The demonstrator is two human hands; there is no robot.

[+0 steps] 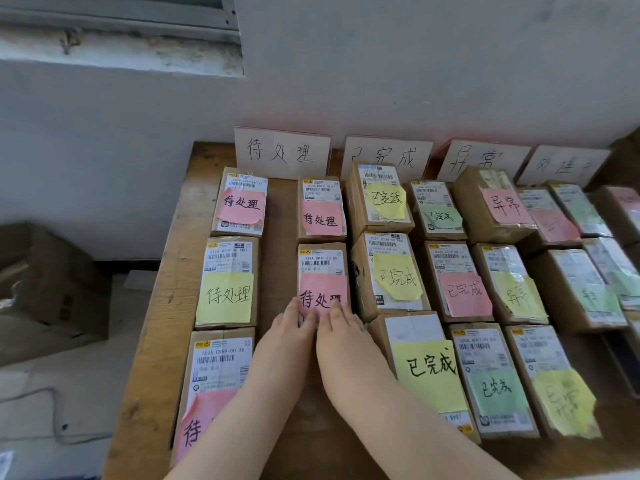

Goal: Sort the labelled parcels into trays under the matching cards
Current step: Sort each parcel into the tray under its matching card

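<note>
Our left hand (pixel 290 329) and right hand (pixel 344 332) lie flat, fingers straight, on the near end of the pink-note parcel (pixel 322 271) under the far-left card (pixel 282 152); we'd push evenly so it sits square behind the far parcel (pixel 321 209).

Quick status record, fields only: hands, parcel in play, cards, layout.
left hand: fingers flat on the parcel's near end
right hand: same, beside the left
parcel: pink 待处理 note, second from the wall in its column
cards: 待处理 card, 已完成 card, 异常 card, fourth card too blurred to read
layout: parcels in columns on the table below the cards
trays: none visible
</note>
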